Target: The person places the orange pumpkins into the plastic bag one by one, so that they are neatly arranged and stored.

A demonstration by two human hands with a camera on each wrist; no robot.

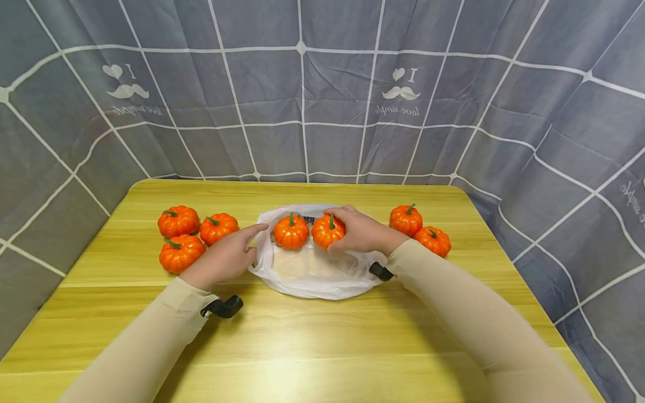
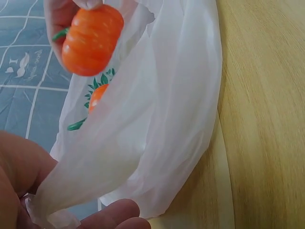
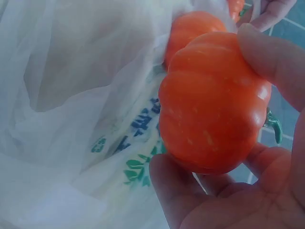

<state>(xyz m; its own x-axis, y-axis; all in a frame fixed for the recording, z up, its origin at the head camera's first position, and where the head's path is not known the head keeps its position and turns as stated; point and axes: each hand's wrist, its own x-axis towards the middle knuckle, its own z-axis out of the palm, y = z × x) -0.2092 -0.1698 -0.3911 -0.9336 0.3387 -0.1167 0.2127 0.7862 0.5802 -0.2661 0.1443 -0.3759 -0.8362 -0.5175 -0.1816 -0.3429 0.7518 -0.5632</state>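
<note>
A white plastic bag (image 1: 322, 290) with printed marks lies spread with its mouth gaping at the middle of the table. My left hand (image 1: 225, 258) pinches the bag's left rim; the left wrist view shows the thin film (image 2: 55, 191) bunched between thumb and fingers. Over the bag's right side, my right hand (image 1: 364, 230) grips a small orange pumpkin (image 3: 214, 102) with a green stem, thumb on one side and fingers on the other. Another orange pumpkin (image 1: 291, 232) sits inside the bag, just left of the held one, partly hidden by the film in the left wrist view.
Three orange pumpkins cluster left of the bag, one (image 1: 178, 221) at the back, one (image 1: 219, 228) and one (image 1: 181, 254) near my left wrist. Two more, one (image 1: 406, 220) behind the other (image 1: 433, 242), stand beside my right forearm. A grey gridded curtain (image 1: 332, 151) surrounds the wooden table (image 1: 302, 347).
</note>
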